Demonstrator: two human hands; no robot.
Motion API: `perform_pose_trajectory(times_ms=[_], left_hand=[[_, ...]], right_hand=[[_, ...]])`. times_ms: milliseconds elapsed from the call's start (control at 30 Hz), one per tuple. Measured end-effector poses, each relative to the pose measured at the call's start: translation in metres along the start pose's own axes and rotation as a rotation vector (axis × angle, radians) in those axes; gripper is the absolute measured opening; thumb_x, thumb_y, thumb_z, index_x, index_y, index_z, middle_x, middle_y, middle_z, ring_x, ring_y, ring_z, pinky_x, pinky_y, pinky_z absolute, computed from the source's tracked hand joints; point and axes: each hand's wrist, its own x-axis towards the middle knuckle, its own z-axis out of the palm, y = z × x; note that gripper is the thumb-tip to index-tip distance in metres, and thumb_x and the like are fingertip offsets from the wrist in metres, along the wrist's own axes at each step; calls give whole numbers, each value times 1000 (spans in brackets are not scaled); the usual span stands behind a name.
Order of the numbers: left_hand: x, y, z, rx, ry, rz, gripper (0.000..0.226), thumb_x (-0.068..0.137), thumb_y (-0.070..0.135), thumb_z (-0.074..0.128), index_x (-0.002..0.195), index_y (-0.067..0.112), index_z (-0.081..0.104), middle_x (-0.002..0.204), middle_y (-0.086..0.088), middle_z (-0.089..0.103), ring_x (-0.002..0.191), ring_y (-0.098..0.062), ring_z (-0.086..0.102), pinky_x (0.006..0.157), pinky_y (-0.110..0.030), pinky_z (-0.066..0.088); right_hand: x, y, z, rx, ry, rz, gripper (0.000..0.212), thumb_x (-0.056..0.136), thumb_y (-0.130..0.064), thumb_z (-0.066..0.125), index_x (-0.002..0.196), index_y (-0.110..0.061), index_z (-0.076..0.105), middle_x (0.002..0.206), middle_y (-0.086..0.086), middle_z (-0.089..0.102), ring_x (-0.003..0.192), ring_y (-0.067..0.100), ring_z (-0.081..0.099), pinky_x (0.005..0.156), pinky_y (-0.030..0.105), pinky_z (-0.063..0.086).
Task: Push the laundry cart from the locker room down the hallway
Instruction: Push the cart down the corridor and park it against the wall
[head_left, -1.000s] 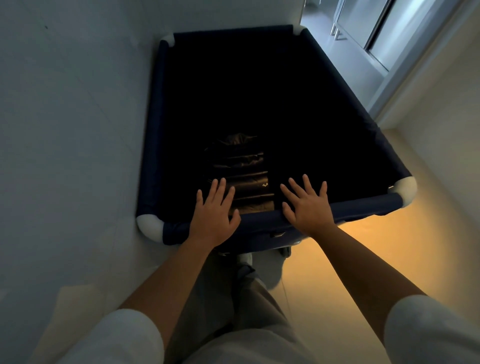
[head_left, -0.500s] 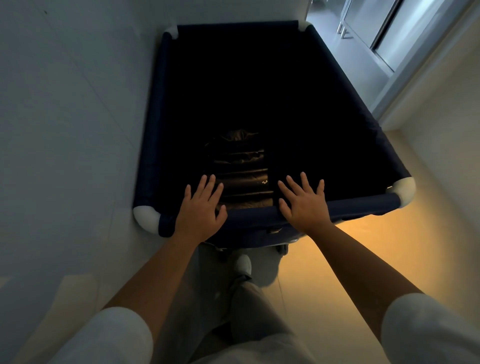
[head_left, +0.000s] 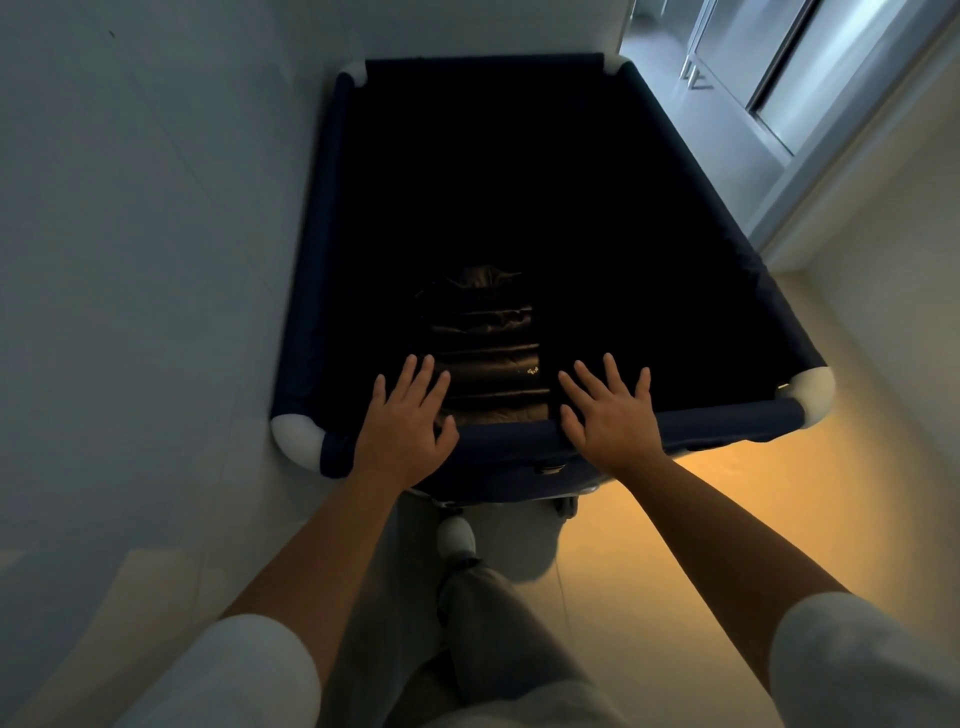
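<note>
A dark navy fabric laundry cart (head_left: 727, 418) with white rounded corners stands right in front of me, its left side close against the wall. My left hand (head_left: 402, 426) and my right hand (head_left: 613, 415) both press flat on the cart's near rim, fingers straight and spread. Deep inside the cart lies a dark quilted garment (head_left: 485, 348); the rest of the inside is too dark to read.
A pale wall (head_left: 145, 234) runs along the cart's left side. At the right, a wall corner (head_left: 789, 249) and a grey floor with glass doors (head_left: 779, 78) beyond it. Warm-lit floor (head_left: 701, 519) lies to my right. My legs and a shoe show below the cart.
The cart has rolled forward along the left wall with both hands staying flat on the rim. My left hand sits a little further left on the rim than a second ago.
</note>
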Motion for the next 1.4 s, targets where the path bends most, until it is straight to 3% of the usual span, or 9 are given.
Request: perform_pose_trajectory(times_ms=[300, 600, 833, 1000, 1200, 1400], left_hand=[[0, 0, 0, 0, 0, -2, 64, 84, 41, 22, 136, 8, 41, 146, -16, 35, 137, -31, 25, 107, -55, 21], [-1, 0, 0, 5, 3, -13, 67, 83, 42, 18, 138, 9, 37, 148, -14, 31, 139, -29, 21, 109, -53, 18], [-3, 2, -2, -10, 16, -4, 62, 84, 39, 25, 133, 7, 44, 143, -17, 38, 135, -32, 29, 106, -56, 24], [-8, 4, -1, -8, 17, -6, 63, 84, 39, 24, 134, 7, 43, 144, -17, 37, 136, -32, 28, 106, -56, 23], [-9, 3, 0, 6, 12, -19, 66, 83, 42, 20, 137, 9, 38, 147, -15, 33, 138, -30, 22, 109, -54, 19], [-7, 4, -1, -15, 13, -27, 67, 83, 42, 19, 137, 8, 39, 147, -16, 33, 138, -31, 23, 109, -55, 18]], right_hand=[[-1, 0, 2, -11, 0, 6, 54, 96, -47, 16, 146, -27, 11, 156, 3, 15, 143, 30, -3, 111, 56, -5], [-1, -1, 1, -5, 2, 10, 65, 86, -51, 1, 146, -27, 11, 156, 3, 16, 143, 29, -3, 111, 55, -6], [-4, 0, 2, 19, 24, -2, 63, 88, -49, 5, 145, -25, 16, 155, 4, 20, 143, 30, 0, 111, 56, -4], [-8, 0, 3, 4, 17, -5, 62, 89, -50, 4, 145, -26, 14, 155, 4, 18, 143, 30, 0, 112, 55, -4], [-9, 0, 3, -1, 17, -11, 54, 96, -47, 17, 146, -26, 14, 155, 4, 18, 143, 30, 0, 111, 56, -2], [-7, 0, 0, -4, 11, -7, 54, 96, -47, 15, 146, -26, 11, 156, 4, 15, 143, 29, -2, 111, 56, -5]])
